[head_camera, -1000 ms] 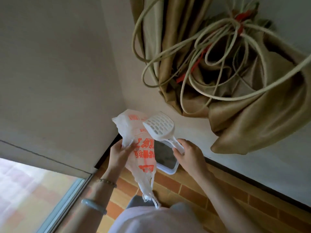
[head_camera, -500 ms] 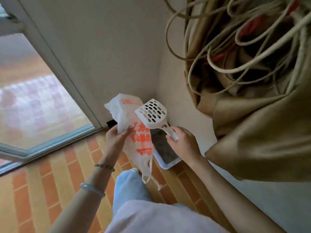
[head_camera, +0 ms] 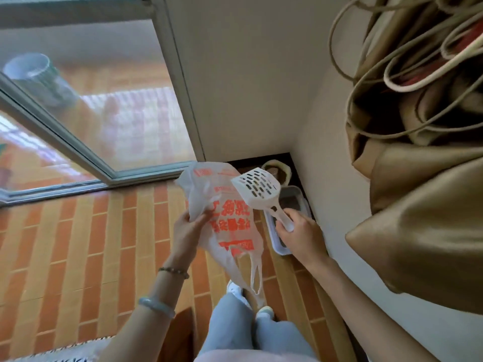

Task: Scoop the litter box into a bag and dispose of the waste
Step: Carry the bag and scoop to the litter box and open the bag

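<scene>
My left hand pinches a thin white plastic bag with red print, which hangs down with its handles loose. A white slotted litter scoop points up and left, and my right hand grips it by the handle. The scoop looks empty. Below both hands, in the floor corner by the wall, lies the pale rectangular litter box with dark litter inside, partly hidden by the scoop and my right hand.
A beige round dish lies in the corner beyond the litter box. Bundled tan curtain with looped cords hangs close on the right. A glass sliding door runs along the left. My feet stand on orange brick tiles.
The view has tilted down and left, bringing the floor, the glass door and more of the litter box into sight. Both hands keep the same hold on bag and scoop.
</scene>
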